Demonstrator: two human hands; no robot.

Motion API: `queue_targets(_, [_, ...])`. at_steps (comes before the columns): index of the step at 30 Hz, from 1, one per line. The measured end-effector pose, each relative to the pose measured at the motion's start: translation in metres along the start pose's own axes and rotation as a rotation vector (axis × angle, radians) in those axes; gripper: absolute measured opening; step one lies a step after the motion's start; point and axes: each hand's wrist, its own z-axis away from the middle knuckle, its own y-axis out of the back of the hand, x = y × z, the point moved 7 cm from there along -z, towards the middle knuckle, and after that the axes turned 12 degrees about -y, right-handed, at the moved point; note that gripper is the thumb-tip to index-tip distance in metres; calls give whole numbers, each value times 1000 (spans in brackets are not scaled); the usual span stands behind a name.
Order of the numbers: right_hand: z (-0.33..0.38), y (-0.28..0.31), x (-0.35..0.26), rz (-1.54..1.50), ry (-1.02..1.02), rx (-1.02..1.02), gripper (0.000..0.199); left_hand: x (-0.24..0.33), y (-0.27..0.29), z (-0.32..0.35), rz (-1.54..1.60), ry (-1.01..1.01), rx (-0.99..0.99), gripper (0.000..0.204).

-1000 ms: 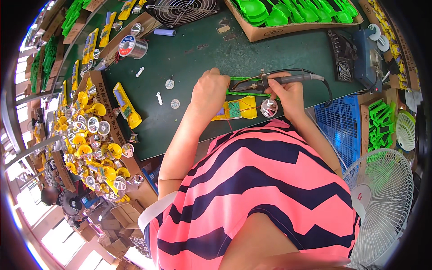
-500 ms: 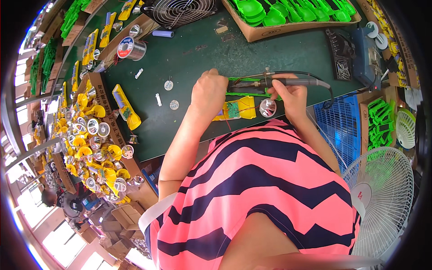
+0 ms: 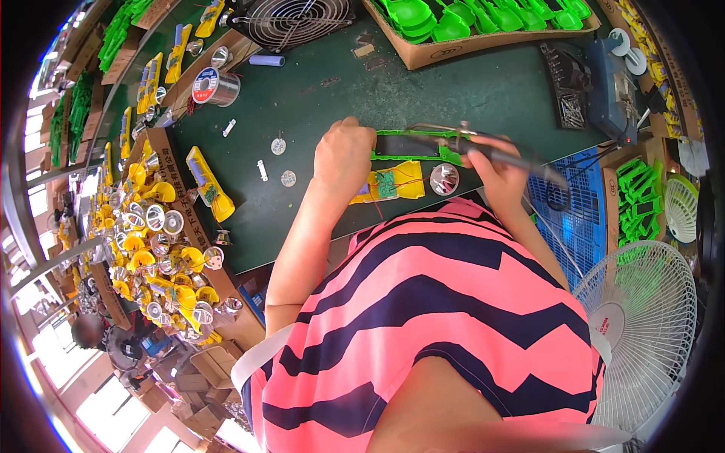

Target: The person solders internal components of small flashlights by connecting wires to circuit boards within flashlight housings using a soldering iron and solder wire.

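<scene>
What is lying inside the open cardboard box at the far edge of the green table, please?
The cardboard box holds a heap of bright green plastic parts, rounded and scoop-like. What lies beneath the top layer, and the box's floor, is covered.

Small electronics assembly workshop, production-line style. Dark green bench mat (image 3: 317,98), spool of solder wire (image 3: 214,85), soldering iron (image 3: 502,151) in use, extraction fan (image 3: 293,21) at the bench edge. Cardboard box of green plastic shells (image 3: 468,23), bins of yellow housings and silver reflectors (image 3: 158,241), blue crate (image 3: 581,204), pedestal fan (image 3: 642,325) beside the seat.
</scene>
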Motion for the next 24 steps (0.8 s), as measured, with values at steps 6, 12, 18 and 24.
queue_targets(6, [-22,-21,26,-11,-356,-37,13,-1,-1,1,39,21,7,10])
queue_targets(12, [-24,-24,30,1,-390,-31,13,0,-1,2,56,5,8,10])
queue_targets(18, [-24,-25,29,21,-367,-27,13,-1,-2,1,36,-2,-2,10])
queue_targets(24, [-21,-25,25,64,-346,-74,15,0,-3,1,-14,6,-13,10])
